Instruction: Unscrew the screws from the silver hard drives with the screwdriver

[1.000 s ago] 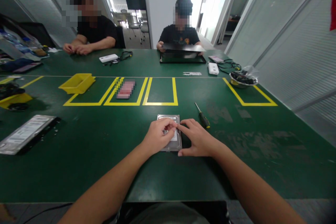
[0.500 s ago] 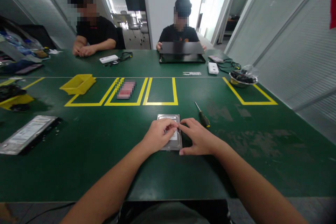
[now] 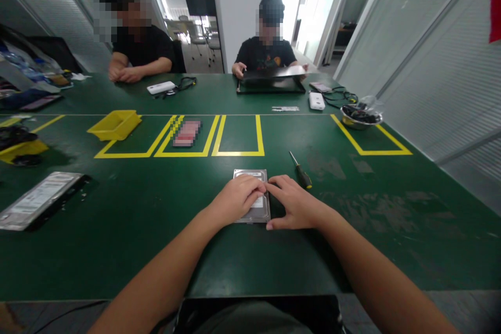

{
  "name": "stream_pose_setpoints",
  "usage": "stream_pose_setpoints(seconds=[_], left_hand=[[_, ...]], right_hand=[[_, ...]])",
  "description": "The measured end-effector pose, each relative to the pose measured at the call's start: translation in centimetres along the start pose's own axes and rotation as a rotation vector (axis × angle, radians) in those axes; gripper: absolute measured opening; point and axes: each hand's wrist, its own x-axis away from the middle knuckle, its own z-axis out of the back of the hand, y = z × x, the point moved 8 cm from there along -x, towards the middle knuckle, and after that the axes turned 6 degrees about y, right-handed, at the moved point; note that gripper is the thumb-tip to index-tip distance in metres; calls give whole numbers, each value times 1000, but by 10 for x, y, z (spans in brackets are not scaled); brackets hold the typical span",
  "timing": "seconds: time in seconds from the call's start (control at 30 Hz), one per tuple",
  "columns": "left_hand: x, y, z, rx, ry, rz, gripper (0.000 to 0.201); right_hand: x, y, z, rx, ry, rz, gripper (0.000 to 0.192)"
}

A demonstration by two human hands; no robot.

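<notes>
From the head, the hard drive (image 3: 259, 214) lies toward the counter's (image 3: 148, 250) near edge, long axis front to back, beneath the left hand (image 3: 238, 198); its curled fingers hide any grip. The right hand (image 3: 293, 202), spread and loose, borders the drive's right side, near a screwdriver (image 3: 301, 173). Leftward room reaches another drive (image 3: 41, 198).

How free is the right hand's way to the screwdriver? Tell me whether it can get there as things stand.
Probably yes: the screwdriver lies just beyond the right hand, slightly to its right, with nothing visible between them.
</notes>
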Motion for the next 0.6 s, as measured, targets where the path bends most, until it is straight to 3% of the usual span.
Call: stream_pose_setpoints(seconds=[0.33, 0.6], left_hand=[[-9, -14, -3, -96, -79, 35, 8], [-20, -4, -15, -59, -186, 22, 8]], right_hand=[[1, 4, 0, -2, 34, 15, 104], [-1, 1, 3, -21, 22, 28, 92]])
